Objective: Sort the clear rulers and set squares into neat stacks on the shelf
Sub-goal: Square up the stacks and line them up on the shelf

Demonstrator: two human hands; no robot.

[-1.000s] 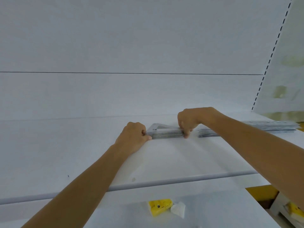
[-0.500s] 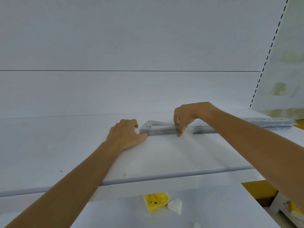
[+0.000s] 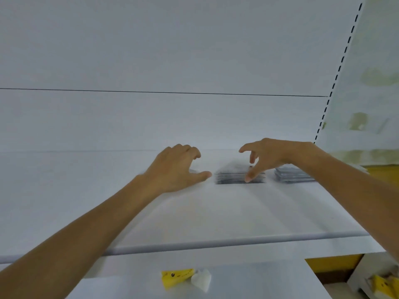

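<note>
A blurred stack of clear set squares [image 3: 234,175] lies flat on the white shelf [image 3: 194,212], between my two hands. My left hand [image 3: 174,169] rests on the shelf just left of the stack, fingers curled, thumb pointing at its left end without gripping it. My right hand [image 3: 262,157] hovers over the stack's right end with fingers spread; the thumb tip touches its front edge. A second stack of clear rulers [image 3: 291,174] lies to the right, partly hidden behind my right forearm.
The shelf's rounded front rail [image 3: 216,242] runs across below my arms. A lower shelf holds a yellow packet [image 3: 176,277] and a white heart-shaped piece [image 3: 201,279]. A slotted upright [image 3: 336,78] bounds the shelf at the right. More yellow items [image 3: 380,284] lie at the lower right.
Both hands have let go of the set-square stack: the right hand lifted and spread its fingers, the left hand drew back from the stack's left end. The view shifted and blurred.
</note>
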